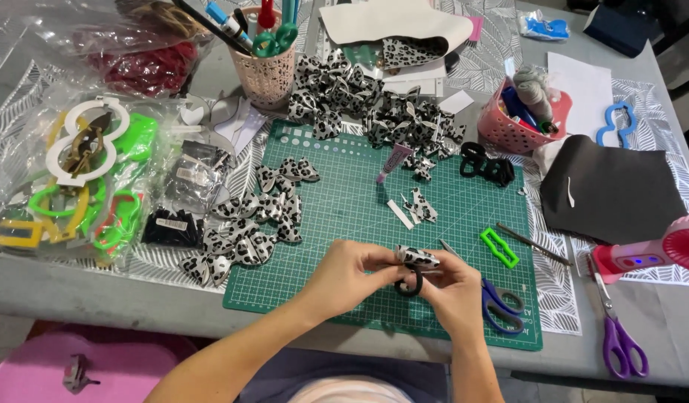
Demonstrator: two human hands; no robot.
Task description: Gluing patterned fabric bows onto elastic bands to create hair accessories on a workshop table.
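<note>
Over the front part of a green cutting mat (344,216), my left hand (348,276) and my right hand (452,287) meet around one small leopard-print fabric bow (417,257). A black elastic hair tie (408,285) hangs under the bow, between my fingers. Both hands pinch the bow and tie together. A heap of finished leopard bows (247,224) lies on the mat's left side. More such bows (374,104) are piled at the mat's far edge.
Blue scissors (501,302) lie by my right hand, purple scissors (620,343) farther right. A glue tube (393,163), black hair ties (486,164), a green template (499,247), a pink basket (520,119), a pen cup (266,67) and bags of plastic templates (83,179) surround the mat.
</note>
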